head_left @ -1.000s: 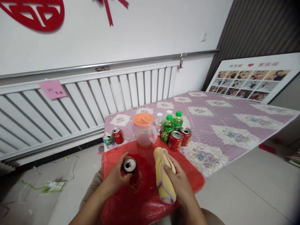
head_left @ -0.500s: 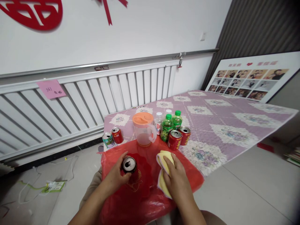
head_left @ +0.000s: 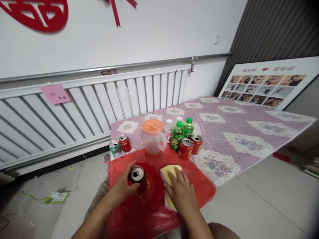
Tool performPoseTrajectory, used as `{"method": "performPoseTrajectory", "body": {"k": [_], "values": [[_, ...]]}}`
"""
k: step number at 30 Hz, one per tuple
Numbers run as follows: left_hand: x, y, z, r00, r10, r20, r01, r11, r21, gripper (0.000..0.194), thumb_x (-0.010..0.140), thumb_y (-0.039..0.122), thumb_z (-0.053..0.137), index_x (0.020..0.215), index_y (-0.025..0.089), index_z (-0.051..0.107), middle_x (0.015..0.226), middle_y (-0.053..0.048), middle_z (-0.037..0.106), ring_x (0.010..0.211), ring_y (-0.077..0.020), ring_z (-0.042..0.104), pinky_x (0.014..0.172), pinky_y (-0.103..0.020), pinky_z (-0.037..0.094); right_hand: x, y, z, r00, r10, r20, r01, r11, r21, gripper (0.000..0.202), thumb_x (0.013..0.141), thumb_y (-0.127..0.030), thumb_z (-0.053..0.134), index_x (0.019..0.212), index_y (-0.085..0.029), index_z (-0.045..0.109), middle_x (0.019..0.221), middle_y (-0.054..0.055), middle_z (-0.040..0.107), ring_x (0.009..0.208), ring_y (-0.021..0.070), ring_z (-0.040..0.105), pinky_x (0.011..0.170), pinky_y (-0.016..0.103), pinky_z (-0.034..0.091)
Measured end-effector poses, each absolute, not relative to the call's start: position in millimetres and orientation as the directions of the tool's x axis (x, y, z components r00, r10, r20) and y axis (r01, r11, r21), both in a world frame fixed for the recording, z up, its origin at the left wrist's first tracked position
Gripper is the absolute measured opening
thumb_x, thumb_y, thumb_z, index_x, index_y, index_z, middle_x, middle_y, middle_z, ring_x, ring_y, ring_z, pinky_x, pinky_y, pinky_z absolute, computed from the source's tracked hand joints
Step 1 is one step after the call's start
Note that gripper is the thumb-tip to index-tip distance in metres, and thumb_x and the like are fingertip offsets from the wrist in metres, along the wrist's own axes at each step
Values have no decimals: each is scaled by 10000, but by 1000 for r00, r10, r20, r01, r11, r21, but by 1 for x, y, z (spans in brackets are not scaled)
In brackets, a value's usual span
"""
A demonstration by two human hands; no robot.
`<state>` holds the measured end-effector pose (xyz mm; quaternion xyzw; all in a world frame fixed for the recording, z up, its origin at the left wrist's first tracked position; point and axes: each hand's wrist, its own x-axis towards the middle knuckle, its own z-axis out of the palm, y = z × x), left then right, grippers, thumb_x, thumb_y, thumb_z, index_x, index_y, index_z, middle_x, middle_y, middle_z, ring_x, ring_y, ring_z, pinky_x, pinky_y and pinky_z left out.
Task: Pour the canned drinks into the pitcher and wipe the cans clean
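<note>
My left hand (head_left: 126, 185) is wrapped round a dark drink can (head_left: 138, 175) with an opened top, upright over the red tray (head_left: 156, 179). A folded yellow cloth (head_left: 171, 171) lies flat at the tray's right side. Over it my right hand (head_left: 181, 190) rests with its fingers stretched out, pressing it down on the red plastic sheet (head_left: 199, 177). Just behind stands a clear jug (head_left: 152, 141) with an orange lid.
Red cans (head_left: 185, 148) and green-capped bottles (head_left: 177, 135) stand right of the jug. To its left are a teal can (head_left: 115, 148) and a red can (head_left: 125, 143). A patterned cloth (head_left: 224, 132) covers the table; a radiator (head_left: 139, 93) runs behind.
My right hand has moved slightly left and flattened, and the cloth, bunched in its grip before, now lies spread beneath it. My left hand and the can have stayed put.
</note>
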<state>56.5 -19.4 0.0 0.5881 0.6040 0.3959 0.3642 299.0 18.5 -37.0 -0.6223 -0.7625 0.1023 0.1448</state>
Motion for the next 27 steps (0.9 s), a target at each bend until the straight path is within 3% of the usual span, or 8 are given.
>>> {"method": "performPoseTrajectory", "body": {"k": [8, 14, 19, 23, 27], "values": [[63, -24, -8, -100, 994, 47, 477, 7, 879, 886, 618, 128, 663, 1441, 176, 340, 1469, -141, 465, 1373, -315, 424, 1173, -507, 289, 300, 20, -41, -123, 965, 233, 901, 207, -381, 411, 878, -331, 584, 1271, -220, 627, 1447, 155, 506, 1339, 371, 432, 991, 546, 419], [62, -21, -18, -135, 988, 77, 476, -4, 879, 872, 661, 160, 646, 1462, 174, 301, 1449, -142, 482, 1344, -304, 461, 1151, -492, 330, 299, 21, -45, -94, 923, 373, 831, 279, -481, 385, 892, -342, 533, 1241, -207, 625, 1394, 141, 556, 1310, 346, 462, 1021, 544, 383], [56, -18, -6, -104, 991, 81, 374, -36, 927, 914, 671, 261, 673, 1479, 179, 255, 1412, -142, 510, 1304, -307, 501, 1133, -496, 351, 294, 21, -42, -133, 885, 446, 722, 395, -568, 382, 875, -330, 555, 1244, -247, 616, 1346, 120, 598, 1276, 326, 501, 1047, 558, 356], [61, -18, 14, -15, 999, 43, 244, -38, 969, 922, 691, 312, 693, 1486, 218, 235, 1392, -122, 540, 1299, -300, 511, 1116, -486, 378, 287, 16, -37, -269, 858, 437, 568, 508, -647, 516, 828, -314, 633, 1333, -242, 556, 1364, 121, 584, 1268, 311, 512, 1071, 527, 371], [69, -20, 27, 46, 998, 42, 173, -49, 984, 941, 701, 368, 709, 1497, 244, 223, 1393, -108, 546, 1284, -304, 525, 1083, -472, 420, 278, 5, -30, -384, 864, 325, 397, 472, -787, 749, 732, -332, 739, 1418, -207, 464, 1424, 151, 524, 1320, 328, 465, 1104, 524, 353]]}}
